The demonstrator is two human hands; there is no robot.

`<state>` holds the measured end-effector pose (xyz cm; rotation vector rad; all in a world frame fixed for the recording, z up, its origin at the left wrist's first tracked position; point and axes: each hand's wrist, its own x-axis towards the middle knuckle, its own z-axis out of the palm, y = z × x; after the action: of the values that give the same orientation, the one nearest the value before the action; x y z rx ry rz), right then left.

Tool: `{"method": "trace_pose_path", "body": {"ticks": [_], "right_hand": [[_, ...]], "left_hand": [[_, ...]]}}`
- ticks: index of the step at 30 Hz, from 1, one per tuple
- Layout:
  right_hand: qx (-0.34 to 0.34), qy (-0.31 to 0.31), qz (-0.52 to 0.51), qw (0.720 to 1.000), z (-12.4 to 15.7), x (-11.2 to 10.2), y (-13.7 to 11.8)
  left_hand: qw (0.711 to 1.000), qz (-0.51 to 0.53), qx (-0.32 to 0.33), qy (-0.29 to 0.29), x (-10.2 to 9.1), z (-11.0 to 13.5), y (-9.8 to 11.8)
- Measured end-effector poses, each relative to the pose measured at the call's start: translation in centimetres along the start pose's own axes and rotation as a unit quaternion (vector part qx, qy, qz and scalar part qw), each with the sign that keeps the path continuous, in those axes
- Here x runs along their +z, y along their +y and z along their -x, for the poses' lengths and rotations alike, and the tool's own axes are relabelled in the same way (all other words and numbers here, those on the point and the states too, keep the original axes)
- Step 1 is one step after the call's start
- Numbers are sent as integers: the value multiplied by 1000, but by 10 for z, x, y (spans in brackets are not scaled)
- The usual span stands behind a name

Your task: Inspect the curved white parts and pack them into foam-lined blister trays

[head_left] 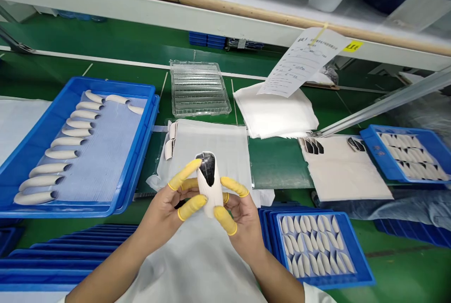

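Observation:
A cream, ribbed shell-shaped piece (208, 199) with a black, gridded inner face is held upright between both hands above the bench. My left hand (160, 216) grips its left side, with yellow finger cots on the thumb and fingers; its index fingertip touches the rim by the black opening. My right hand (243, 225), in similar cots, pinches the lower right side. Behind the piece lies a white sheet (221, 141), with a few similar cream pieces (169, 147) at its left edge. Parts of both hands' fingers are hidden behind the held piece.
At left stands a blue tray (135, 148) with cream pieces in rows. Further back are a clear plastic tray (199, 89) and stacked white sheets (278, 117) under a hanging paper (303, 61). Filled blue trays (362, 258) stand right. A shelf (225, 9) crosses above; a metal strut (380, 101) slants right.

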<state>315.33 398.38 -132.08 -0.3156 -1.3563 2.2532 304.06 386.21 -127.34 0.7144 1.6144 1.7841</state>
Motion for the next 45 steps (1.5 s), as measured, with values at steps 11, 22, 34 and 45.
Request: {"method": "trace_pose_path", "body": {"ticks": [11, 22, 34, 45], "right_hand": [[-140, -17, 164, 976, -4, 3, -9], [-292, -27, 289, 911, 2, -1, -10], [-372, -143, 328, 857, 24, -17, -13], [-108, -44, 248, 962, -8, -5, 27]], "left_hand": [[994, 91, -56, 12, 6, -4, 8], [976, 186, -94, -62, 6, -2, -10], [914, 250, -43, -316, 9, -5, -23], [986, -164, 19, 22, -13, 9, -18]]}}
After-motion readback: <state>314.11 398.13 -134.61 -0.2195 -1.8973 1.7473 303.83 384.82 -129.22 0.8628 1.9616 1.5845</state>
